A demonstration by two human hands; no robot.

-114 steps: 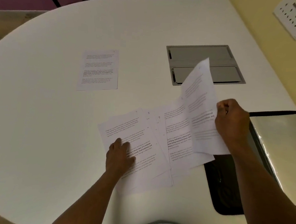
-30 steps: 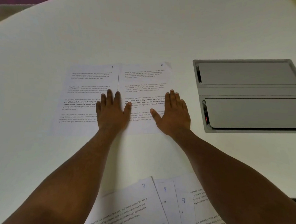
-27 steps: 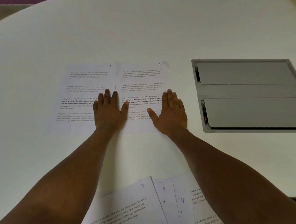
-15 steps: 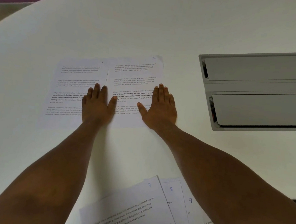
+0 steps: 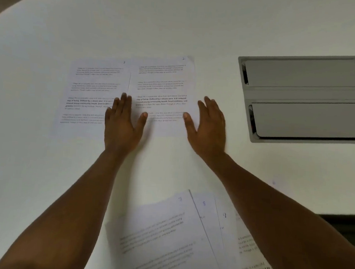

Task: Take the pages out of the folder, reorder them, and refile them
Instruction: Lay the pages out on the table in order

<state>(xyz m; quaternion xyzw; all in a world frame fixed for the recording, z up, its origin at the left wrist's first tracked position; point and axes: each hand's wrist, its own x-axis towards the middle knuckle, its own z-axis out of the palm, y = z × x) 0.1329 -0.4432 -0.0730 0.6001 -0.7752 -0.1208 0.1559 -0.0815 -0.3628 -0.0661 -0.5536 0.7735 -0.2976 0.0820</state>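
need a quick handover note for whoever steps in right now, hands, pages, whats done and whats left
Left hand: open, flat on the table, fingers across the seam where the two far pages meet.
Right hand: open, holds nothing, at the right edge of the second far page; contact unclear.
Pages: first far page and the second lie side by side, face up. Loose fan near the body, handwritten 7, 8 and 9 showing.
Folder: only a dark edge at right.
Done: pages are out, two laid in a row.
Left: lay out the rest in order, stack, refile.

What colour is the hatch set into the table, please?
Grey hatch, seen in the head view.
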